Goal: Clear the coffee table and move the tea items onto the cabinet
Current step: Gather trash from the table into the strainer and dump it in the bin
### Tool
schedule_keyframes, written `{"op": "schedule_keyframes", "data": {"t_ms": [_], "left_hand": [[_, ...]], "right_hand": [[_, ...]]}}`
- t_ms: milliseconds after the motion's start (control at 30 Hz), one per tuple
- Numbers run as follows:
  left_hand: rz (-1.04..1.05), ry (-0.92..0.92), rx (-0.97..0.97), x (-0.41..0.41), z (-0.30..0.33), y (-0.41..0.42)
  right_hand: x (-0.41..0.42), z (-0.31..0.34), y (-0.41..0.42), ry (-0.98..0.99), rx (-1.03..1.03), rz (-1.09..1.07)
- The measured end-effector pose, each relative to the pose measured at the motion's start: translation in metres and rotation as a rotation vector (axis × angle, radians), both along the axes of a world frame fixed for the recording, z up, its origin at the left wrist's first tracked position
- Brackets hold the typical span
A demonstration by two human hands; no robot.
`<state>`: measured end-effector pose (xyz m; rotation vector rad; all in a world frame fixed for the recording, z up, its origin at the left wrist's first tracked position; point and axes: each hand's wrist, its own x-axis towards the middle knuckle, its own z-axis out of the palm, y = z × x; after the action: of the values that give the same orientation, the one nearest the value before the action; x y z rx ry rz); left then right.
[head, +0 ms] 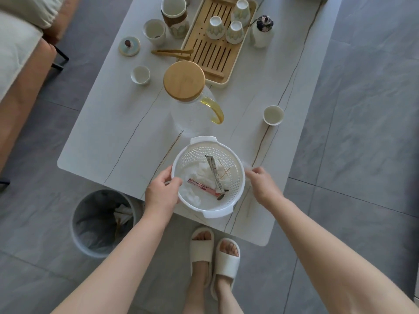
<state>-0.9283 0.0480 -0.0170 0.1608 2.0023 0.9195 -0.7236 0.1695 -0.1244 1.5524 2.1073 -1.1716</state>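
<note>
Standing at near edge of counter (136,123), lower centre of frame. Gripping white basket (238,177) at its left rim with left hand (162,189), fingers curled over the rim, thumb inside. Reaching right hand (260,184) to the right rim, fingers narrow and bent, touching or just short of it — cannot tell whether closed on it. Basket carrying litter: crumpled tissue (197,171), pink sachet (201,188), grey sachet (214,173), toothpicks (224,173).

Step in hand, judging by this: clearing rubbish, probably tipping basket into lined bin (104,223) at lower left of frame, on floor just beside counter.

Tea items waiting untouched up-frame: glass pitcher (192,114) with bamboo lid at centre; bamboo tray (213,44) at upper centre holding three upturned cups (226,28); loose cups (273,115) at right and left; tongs (172,53); round lid (129,46); tall jar (174,17) at top.

Next move calling for firm two-sided hold, lifting clear, swinging left over bin, tilting slowly so light tissue is not spilling past the liner.
</note>
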Motion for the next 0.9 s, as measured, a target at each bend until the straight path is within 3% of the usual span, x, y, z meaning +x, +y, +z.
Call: {"op": "schedule_keyframes", "data": {"t_ms": [167, 267, 367, 567, 767, 900], "left_hand": [[0.051, 0.022, -0.006, -0.008, 0.009, -0.037], [0.084, 0.041, -0.024, -0.015, 0.011, -0.063], [0.101, 0.03, -0.043, -0.016, 0.01, -0.087], [0.111, 0.012, -0.062, -0.016, 0.002, -0.122], [0.095, 0.023, -0.108, -0.02, 0.0, -0.158], [0.084, 0.023, -0.144, -0.024, -0.011, -0.186]], "right_hand": [[0.021, 0.004, -0.013, 0.101, 0.053, -0.207], [0.034, -0.002, -0.014, -0.031, 0.098, -0.266], [0.029, -0.01, -0.027, -0.134, 0.016, -0.157], [-0.012, -0.01, -0.057, -0.06, -0.094, -0.001], [-0.021, -0.002, -0.039, -0.051, 0.187, -0.174], [-0.03, -0.012, -0.029, -0.175, 0.119, -0.131]]}}
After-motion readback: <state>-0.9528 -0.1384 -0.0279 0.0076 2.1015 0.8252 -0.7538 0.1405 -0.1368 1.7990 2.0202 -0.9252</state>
